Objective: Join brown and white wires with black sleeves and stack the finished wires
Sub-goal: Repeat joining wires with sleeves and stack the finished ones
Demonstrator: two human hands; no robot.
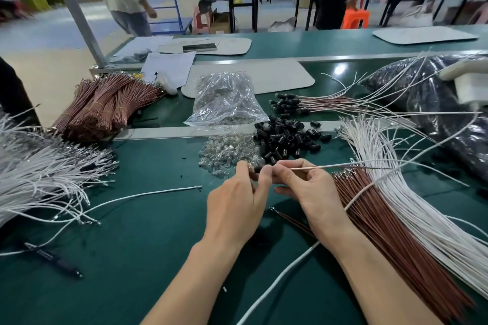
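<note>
Where both grips (235,206) (309,187) meet, sleeve (257,170) meets wire (317,167).

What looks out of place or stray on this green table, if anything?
Nothing looks damaged, but a few things stray. One white wire lies alone on the green table, apart from the white bundle. One brown wire lies loose beneath the right hand. Some black sleeves sit apart from their pile.
</note>
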